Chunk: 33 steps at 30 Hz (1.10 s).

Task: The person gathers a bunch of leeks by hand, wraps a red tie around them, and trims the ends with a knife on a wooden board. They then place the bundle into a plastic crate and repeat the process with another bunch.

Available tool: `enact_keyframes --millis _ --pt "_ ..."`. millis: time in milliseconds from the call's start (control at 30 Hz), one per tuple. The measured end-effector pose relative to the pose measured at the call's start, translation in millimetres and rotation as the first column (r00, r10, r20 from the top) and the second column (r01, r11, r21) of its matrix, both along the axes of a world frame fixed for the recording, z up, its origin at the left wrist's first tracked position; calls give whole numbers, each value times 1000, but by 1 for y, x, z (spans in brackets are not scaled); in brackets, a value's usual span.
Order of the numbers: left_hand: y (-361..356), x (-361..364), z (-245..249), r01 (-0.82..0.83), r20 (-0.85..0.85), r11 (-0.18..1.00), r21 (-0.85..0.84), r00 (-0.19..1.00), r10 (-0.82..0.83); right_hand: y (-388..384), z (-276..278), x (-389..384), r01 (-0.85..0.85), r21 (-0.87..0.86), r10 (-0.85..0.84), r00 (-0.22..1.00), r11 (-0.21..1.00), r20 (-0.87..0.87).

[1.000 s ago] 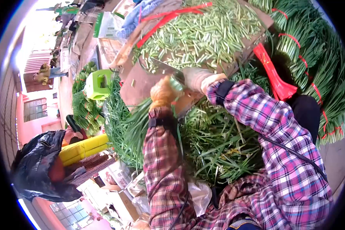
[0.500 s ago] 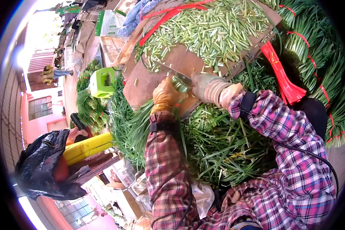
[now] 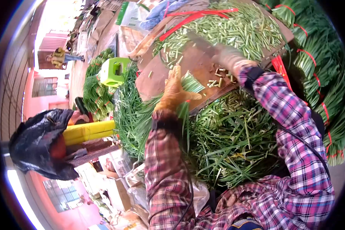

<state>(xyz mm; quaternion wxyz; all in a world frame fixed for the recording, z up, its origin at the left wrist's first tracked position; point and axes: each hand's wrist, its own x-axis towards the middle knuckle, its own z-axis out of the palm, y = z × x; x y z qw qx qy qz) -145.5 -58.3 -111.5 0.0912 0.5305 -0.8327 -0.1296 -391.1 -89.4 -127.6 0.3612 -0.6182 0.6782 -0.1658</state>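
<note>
My left hand (image 3: 174,91), in an orange glove, lies over a bundle of green stalks (image 3: 192,83) with thumb and fingers stretched apart. The trimmed ends of the stalks face the brown board (image 3: 151,83), and their long leaves trail out to the left below my wrist. My right hand (image 3: 229,58), in a pale glove and blurred by motion, is closed around a knife (image 3: 200,41). The blade points up and left over the board, apart from the bundle. Short cut stalk pieces (image 3: 218,32) are heaped at the board's far side, and a few lie between my hands.
Loose leaves (image 3: 234,142) fill the space below the board. Tied green bundles (image 3: 310,73) are stacked at the right, near red ties (image 3: 280,69). A lime-green stool (image 3: 110,73) stands at the left, beyond a yellow bar (image 3: 88,131) and black plastic (image 3: 38,142). Another person (image 3: 59,57) stands far off.
My right hand has swung the knife up and away from the bundle. My left hand's fingers have spread from their grip. Fresh cut pieces now lie on the board; the view has shifted slightly.
</note>
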Motion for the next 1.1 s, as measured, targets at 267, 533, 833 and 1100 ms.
enact_keyframes --millis 267,533,833,1100 --pt "126 -20 2 -205 -567 971 -125 818 100 14 34 48 -680 -461 508 733 570 -452" --pt "135 -26 -39 260 -547 539 801 -46 836 4 32 112 -829 65 800 511 556 -315" --pt "163 -22 -52 246 -341 948 204 -890 304 93 112 108 -731 82 718 632 677 -292" --pt "232 -13 -35 17 -558 866 501 -758 338 209 84 80 -624 205 634 773 754 20"
